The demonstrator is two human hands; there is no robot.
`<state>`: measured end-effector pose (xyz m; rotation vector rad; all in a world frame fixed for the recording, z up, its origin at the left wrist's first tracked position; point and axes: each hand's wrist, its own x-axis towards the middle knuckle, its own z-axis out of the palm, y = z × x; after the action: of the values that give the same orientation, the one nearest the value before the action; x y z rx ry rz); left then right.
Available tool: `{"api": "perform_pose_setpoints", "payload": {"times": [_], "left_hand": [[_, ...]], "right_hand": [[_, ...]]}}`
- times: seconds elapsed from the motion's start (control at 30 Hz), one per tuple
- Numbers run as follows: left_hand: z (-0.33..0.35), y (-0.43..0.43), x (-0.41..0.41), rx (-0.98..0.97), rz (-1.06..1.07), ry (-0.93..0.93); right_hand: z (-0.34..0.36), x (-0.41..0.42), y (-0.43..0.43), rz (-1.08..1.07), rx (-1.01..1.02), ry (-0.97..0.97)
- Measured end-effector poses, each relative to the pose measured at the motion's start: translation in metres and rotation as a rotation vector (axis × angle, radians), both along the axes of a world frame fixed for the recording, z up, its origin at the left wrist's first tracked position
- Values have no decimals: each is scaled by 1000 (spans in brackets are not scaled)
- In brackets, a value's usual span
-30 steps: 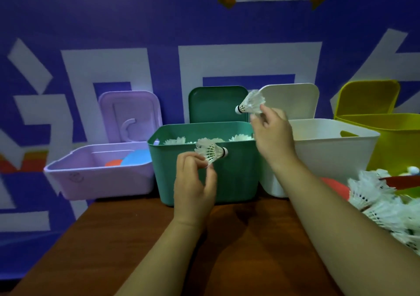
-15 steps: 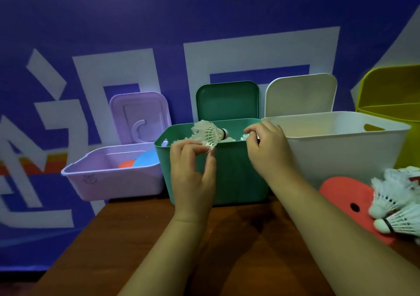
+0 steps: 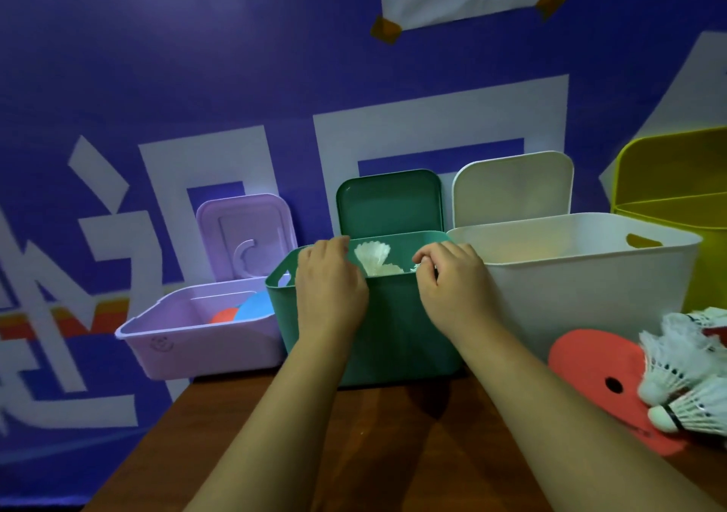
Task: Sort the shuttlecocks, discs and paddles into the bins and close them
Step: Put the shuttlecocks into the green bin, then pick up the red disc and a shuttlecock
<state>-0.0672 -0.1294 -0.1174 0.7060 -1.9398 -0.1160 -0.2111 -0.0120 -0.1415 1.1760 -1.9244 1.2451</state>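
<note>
The green bin (image 3: 393,326) stands open at the middle of the row, with white shuttlecocks (image 3: 373,258) lying inside it. My left hand (image 3: 330,291) hangs over its front rim with relaxed fingers and holds nothing that I can see. My right hand (image 3: 452,287) is at the rim's right part, its fingers curled in a pinch with a bit of white feather showing at the fingertips. Several more shuttlecocks (image 3: 676,366) lie on the table at the right, partly on a coral disc (image 3: 590,366) with a hole in it.
A lilac bin (image 3: 196,346) at the left holds a blue disc (image 3: 255,307) and an orange disc (image 3: 224,315). A white bin (image 3: 570,295) and a yellow bin (image 3: 668,205) stand to the right. All lids lean up against the blue wall. The brown table (image 3: 393,452) ends near the lilac bin.
Both hands have dropped to the green bin's rim. The shuttlecock that my left hand pinched now lies in the bin. The view has shifted left and up.
</note>
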Motion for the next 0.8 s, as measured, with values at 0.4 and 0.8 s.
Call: {"api": "perform_pose_setpoints", "payload": {"times": [0.4,0.8], "left_hand": [[-91,41,16,-220,-306,-280],[-99,59,2,-35,-488,-528]], "right_hand": [[5,0,1,69,-65,-95],[-8,8,144,-58,41,-203]]}}
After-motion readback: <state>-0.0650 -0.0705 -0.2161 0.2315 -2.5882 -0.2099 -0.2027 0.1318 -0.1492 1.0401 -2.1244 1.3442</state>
